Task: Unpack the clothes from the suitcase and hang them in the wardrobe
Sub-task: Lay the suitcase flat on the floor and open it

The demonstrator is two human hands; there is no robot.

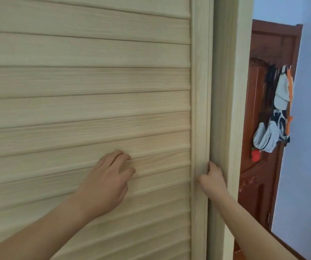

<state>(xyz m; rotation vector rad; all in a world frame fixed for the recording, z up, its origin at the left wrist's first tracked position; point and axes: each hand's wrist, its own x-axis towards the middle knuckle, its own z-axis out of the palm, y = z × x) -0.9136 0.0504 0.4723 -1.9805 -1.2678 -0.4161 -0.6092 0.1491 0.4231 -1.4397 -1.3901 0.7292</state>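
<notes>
A pale wooden wardrobe door point(87, 81) with horizontal slats fills most of the view. My left hand point(107, 177) lies on the slats low down, its fingertips bent against a slat. My right hand point(211, 177) grips the door's right vertical edge point(200, 109), fingers curled round behind it and the thumb on the front. Right of that edge stands the wardrobe's side frame point(233, 91). No suitcase or clothes for hanging are in view.
A dark red-brown room door point(263, 53) stands at the right, past the wardrobe. White caps, a grey-and-white bag point(269, 136) and a small red item hang on it. A light blue wall point(310, 147) lies beyond.
</notes>
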